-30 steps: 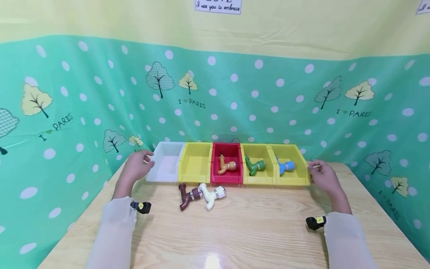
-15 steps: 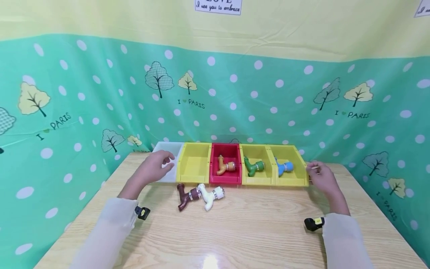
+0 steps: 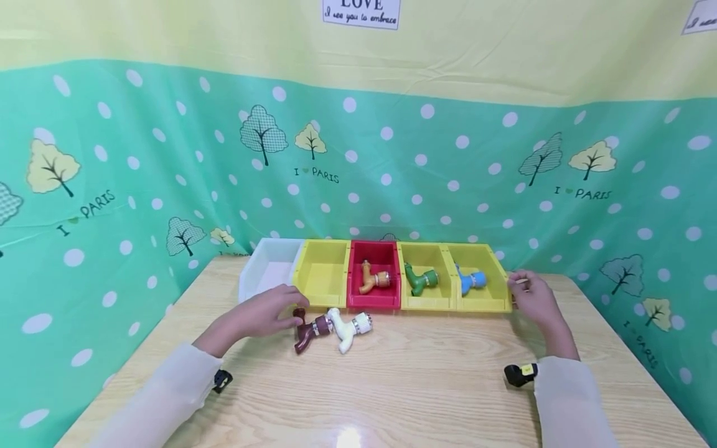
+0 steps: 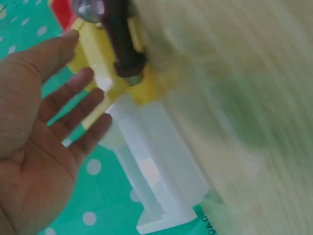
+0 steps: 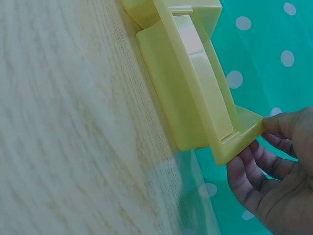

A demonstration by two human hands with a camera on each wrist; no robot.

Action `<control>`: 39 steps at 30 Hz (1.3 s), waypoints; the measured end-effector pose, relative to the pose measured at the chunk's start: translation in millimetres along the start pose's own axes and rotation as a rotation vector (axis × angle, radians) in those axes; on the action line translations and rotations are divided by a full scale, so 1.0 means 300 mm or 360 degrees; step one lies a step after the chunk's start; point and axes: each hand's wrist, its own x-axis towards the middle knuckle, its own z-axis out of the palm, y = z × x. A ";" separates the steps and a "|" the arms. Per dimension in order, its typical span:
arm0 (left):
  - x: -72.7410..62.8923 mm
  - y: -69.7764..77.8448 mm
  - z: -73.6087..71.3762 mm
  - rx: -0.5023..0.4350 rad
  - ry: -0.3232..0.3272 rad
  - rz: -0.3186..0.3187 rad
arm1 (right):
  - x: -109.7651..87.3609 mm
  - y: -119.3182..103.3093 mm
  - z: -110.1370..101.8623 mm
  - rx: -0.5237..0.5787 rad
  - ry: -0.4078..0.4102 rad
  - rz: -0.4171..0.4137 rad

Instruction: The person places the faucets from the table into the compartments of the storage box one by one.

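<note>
In the head view my left hand (image 3: 266,313) reaches over the table to the dark brown faucet (image 3: 308,331), fingertips right at its near end. The left wrist view has this hand's fingers spread and apart, beside the brown faucet (image 4: 121,41). A white faucet (image 3: 348,328) lies against the brown one, to its right. At the far right end of the bin row, my right hand (image 3: 536,303) holds the side edge of a yellow bin (image 3: 493,305). Thumb and fingers pinch that bin's corner in the right wrist view.
The row joins a white bin (image 3: 269,280), another yellow bin (image 3: 322,277), a red bin (image 3: 373,303) and two yellow ones. An orange-brown faucet (image 3: 373,279), a green faucet (image 3: 420,280) and a blue faucet (image 3: 470,281) lie inside. A polka-dot curtain (image 3: 386,155) surrounds the table.
My left hand has left the white bin's outer side, crossed in front of it and come down right to the brown faucet. My right hand stays at the yellow bin's edge.
</note>
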 end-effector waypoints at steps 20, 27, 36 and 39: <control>-0.019 0.013 0.056 0.0109 -0.0175 0.0269 | 0.004 0.007 0.004 -0.0024 0.0014 0.0004; -0.011 0.042 0.063 0.0208 -0.0233 0.0301 | 0.006 0.009 0.004 -0.0009 0.0013 0.0010; -0.005 0.056 0.065 0.0250 -0.0285 0.0211 | 0.008 0.008 0.005 0.0012 0.0014 0.0004; -0.003 0.061 0.069 0.0254 -0.0297 0.0204 | 0.004 0.008 0.003 0.0012 0.0005 0.0014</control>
